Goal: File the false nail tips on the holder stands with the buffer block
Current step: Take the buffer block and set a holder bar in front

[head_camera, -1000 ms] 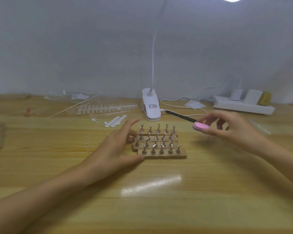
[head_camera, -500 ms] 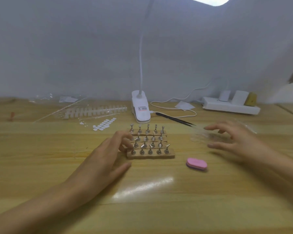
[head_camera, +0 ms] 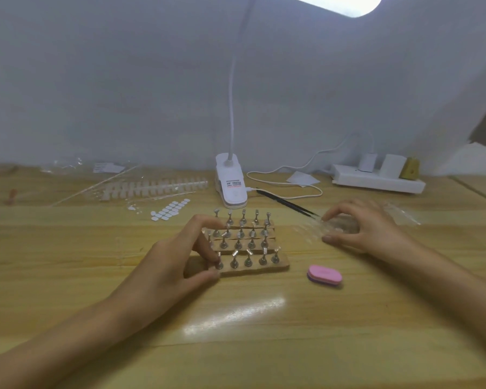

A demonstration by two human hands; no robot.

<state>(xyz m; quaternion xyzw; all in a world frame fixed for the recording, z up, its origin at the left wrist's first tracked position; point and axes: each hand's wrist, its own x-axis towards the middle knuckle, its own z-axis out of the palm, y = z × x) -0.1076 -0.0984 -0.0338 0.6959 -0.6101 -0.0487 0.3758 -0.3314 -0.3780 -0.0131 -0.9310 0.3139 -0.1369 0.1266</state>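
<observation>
On the near table [head_camera: 236,346], at four o'clock from the stands [head_camera: 244,242], the pink buffer block [head_camera: 324,276] lay free of both hands. The left hand [head_camera: 174,256] curled thumb and fingers round the stands' front-left corner. At three o'clock the right hand [head_camera: 359,231] arched over clear plastic [head_camera: 309,228]; whether it gripped was unclear. Good filing would need that hand to fetch the block while the left steadied.

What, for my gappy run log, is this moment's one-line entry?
left hand: grips holder stands | right hand: grasps clear plastic bag | buffer block: on table, unheld
</observation>
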